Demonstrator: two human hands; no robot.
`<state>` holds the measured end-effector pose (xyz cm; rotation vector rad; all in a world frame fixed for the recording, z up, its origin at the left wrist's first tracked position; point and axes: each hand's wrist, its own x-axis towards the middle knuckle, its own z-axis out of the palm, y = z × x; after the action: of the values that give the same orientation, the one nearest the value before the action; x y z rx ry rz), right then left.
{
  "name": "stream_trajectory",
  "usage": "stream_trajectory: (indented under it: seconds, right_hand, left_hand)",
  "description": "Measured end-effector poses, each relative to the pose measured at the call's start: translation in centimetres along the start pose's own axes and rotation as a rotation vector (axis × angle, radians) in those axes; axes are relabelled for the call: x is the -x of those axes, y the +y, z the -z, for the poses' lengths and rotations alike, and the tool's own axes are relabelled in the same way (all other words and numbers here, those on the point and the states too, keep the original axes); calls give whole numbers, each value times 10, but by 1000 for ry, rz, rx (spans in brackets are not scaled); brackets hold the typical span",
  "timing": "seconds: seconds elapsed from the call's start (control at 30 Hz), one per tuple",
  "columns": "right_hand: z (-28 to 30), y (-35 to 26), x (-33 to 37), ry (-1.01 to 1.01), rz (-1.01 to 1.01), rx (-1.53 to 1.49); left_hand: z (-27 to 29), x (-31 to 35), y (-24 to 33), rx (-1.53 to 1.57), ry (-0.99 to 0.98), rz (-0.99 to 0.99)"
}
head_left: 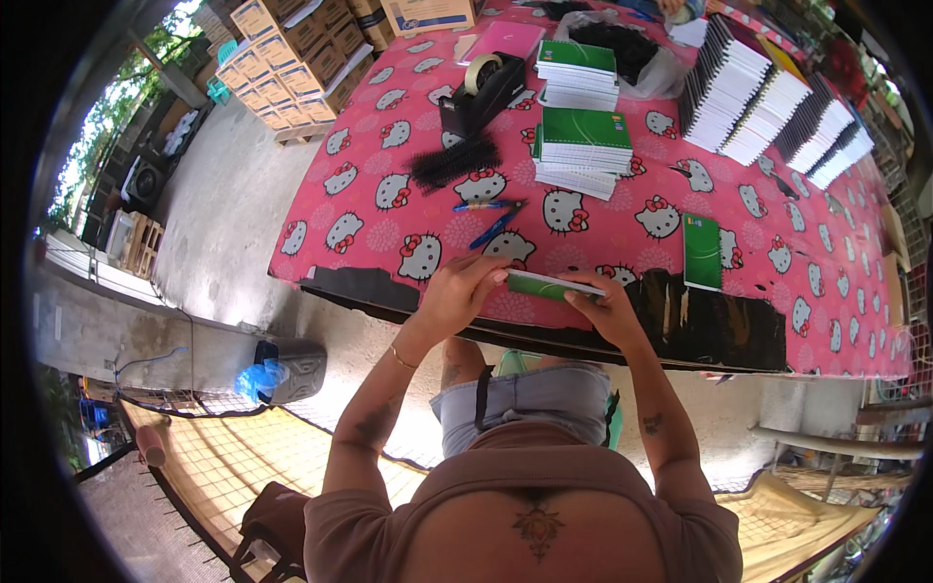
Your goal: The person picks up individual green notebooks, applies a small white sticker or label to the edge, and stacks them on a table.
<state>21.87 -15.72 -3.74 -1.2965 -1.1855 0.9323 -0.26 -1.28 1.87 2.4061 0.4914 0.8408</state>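
Observation:
Between my two hands, at the near edge of the table, is a thin green-covered notebook seen nearly edge-on. My left hand pinches its left end, and the fingers of my right hand close round its right end. Another green notebook lies flat to the right of my hands. Beyond them, a blue pen rests on the pink patterned tablecloth, with a second pen beside it. Farther off are a bunch of black spiral coils and a stack of green notebooks.
A black tape dispenser stands beyond the coils. Another green notebook stack and a plastic bag of black coils sit farther back. Tall spiral-bound stacks line the right. Cardboard boxes are piled on a pallet.

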Motion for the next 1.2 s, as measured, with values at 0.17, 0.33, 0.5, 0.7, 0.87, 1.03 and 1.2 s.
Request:
stream_trajectory:
  seconds: [0.17,0.33,0.5,0.7,0.87,1.03,1.2]
  right_hand:
    - [1,-1,3,-8,-36,43]
    - [3,-2,2,-31,-3,96]
    - [0,-4,1,6,-27,46]
    - [0,-3,1,-13,-5,55]
    - [0,-3,0,14,-2,80]
    - [2,-13,-1,-30,-87,120]
    - [0,-6,-1,-55,-49,112]
  left_hand:
    - [1,-8,-2,-88,-106,-79]
    - [0,-11,-4,-136,-279,98]
    - [-57,31,18,-647,-57,5]
    - [-60,27,10,-722,-9,19]
    - [-66,40,24,-665,-276,110]
    - [-57,7,13,-784,-128,-53]
    - [-56,7,18,-816,5,-36]
